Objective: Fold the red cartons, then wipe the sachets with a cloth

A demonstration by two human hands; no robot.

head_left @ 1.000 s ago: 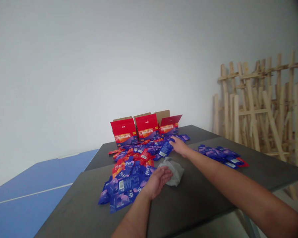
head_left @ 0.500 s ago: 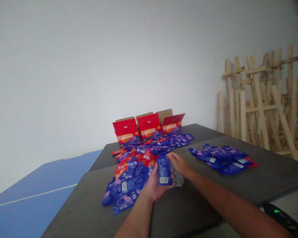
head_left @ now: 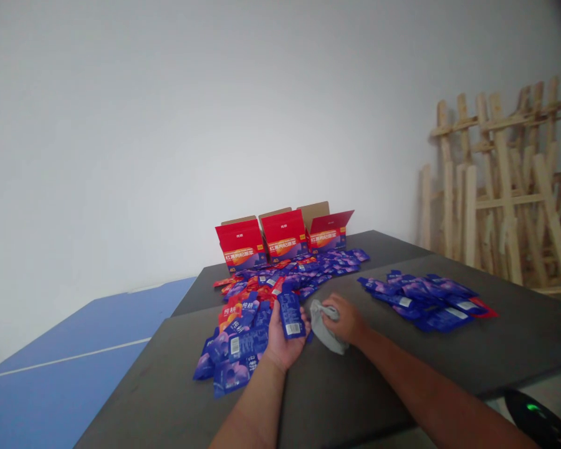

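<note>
My left hand holds a blue sachet upright by its lower end, above the dark table. Right beside it, my right hand is closed on a crumpled grey cloth. A big heap of blue and red sachets spreads from my left hand toward the far edge. A smaller pile of blue sachets lies to the right of my right hand.
Three open red cartons stand in a row at the table's far edge by the white wall. A blue table adjoins on the left. Wooden frames lean against the wall on the right.
My right hand picked a blue sachet from the far heap and passed it to my left hand. My right hand then closed on the grey cloth.
</note>
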